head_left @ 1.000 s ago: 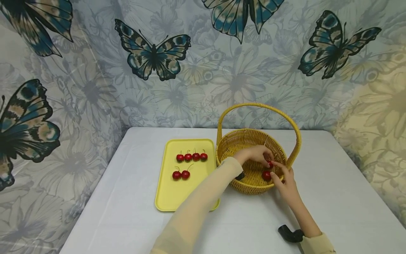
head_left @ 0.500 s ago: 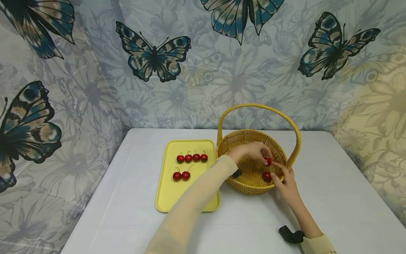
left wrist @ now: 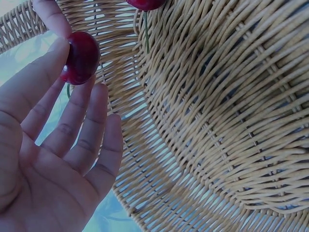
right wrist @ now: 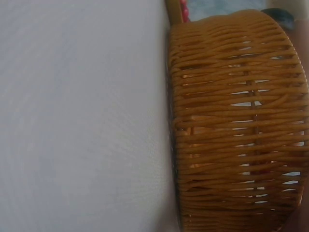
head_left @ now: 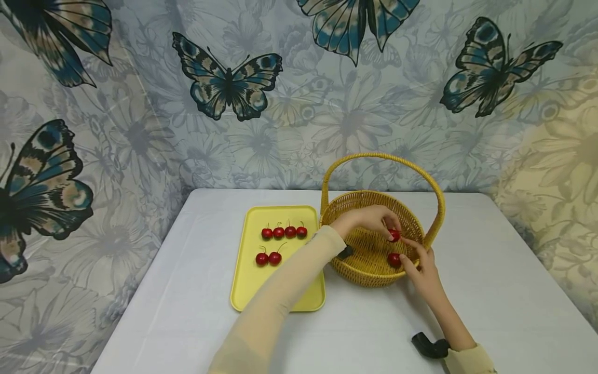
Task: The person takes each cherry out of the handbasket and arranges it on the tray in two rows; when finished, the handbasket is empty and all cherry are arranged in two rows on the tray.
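Note:
In the head view my left hand (head_left: 371,219) reaches into the wicker basket (head_left: 359,272). Its thumb and fingers pinch a red cherry (left wrist: 83,58), seen close in the left wrist view with a bit of green stem below. A fingertip of the other hand meets that cherry from above. My right hand (head_left: 424,272) lies over the basket's right rim, index and thumb spread inside it. By its thumb sits a second cherry (head_left: 394,259); whether they touch I cannot tell. The right wrist view has mostly the basket's outer wall (right wrist: 236,116), with the hand's fingers out of sight.
A yellow tray (head_left: 252,296) stands left of the basket, bearing two rows of stemmed cherries (head_left: 278,233). The tall basket handle (head_left: 380,155) arches over the hands. White cloth covers the table (head_left: 187,291); a butterfly-patterned backdrop (head_left: 345,124) rises behind.
My left hand has shifted slightly left and up, and the pinched cherry has risen a little with it. The right hand and the lower cherry have stayed put.

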`<state>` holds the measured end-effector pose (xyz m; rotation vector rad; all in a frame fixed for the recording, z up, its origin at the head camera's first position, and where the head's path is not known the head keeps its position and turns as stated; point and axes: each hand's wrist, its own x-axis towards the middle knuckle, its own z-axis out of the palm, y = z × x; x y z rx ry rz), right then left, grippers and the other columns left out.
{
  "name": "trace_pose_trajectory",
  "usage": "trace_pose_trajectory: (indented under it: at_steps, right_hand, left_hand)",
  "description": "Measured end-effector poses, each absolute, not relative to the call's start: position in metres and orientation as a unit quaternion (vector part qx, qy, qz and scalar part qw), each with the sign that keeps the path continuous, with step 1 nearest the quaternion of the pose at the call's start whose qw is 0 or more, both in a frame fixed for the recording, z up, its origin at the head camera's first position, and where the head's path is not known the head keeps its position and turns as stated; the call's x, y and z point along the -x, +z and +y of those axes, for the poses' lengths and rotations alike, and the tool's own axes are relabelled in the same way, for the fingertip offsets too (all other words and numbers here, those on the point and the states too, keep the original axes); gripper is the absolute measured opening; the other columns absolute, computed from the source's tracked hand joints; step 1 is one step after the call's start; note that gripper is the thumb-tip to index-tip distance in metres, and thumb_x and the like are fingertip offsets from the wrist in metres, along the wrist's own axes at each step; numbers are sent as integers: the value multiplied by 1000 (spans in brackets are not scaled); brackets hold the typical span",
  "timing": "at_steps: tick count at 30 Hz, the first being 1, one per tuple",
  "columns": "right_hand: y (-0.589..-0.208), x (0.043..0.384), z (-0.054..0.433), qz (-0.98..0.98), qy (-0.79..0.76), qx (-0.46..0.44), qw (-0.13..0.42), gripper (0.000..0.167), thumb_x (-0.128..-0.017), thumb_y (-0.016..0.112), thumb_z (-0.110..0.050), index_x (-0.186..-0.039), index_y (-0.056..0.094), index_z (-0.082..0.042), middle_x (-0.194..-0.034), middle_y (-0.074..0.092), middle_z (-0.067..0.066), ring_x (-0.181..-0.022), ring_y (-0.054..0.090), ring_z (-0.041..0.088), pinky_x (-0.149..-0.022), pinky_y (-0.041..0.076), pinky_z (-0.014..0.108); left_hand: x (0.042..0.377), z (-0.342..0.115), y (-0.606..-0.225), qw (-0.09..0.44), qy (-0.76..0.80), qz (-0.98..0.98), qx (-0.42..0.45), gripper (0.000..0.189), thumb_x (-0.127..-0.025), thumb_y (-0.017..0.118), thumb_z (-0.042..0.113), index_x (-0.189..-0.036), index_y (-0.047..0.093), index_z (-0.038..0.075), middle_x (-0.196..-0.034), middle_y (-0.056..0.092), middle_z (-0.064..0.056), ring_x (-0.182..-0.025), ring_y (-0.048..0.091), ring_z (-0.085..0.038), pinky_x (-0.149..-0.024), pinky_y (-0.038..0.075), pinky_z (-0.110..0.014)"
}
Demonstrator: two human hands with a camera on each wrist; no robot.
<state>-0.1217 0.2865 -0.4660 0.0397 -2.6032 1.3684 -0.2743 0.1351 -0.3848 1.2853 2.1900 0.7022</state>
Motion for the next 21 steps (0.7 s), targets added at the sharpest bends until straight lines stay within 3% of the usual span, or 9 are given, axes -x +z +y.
trace_pose_trajectory:
  at_steps: [21]
  right_hand:
    - [-466, 123, 286, -879, 466, -15, 103, 45, -96, 46, -24, -137, 38, -7, -140, 14, 36, -120, 28, 53, -77, 36, 70]
  left_hand:
    - [259, 108, -364, 212, 237, 802, -506, 29, -85, 68, 20, -113, 64, 14, -100, 62, 4, -91, 56, -4, -76, 44, -10]
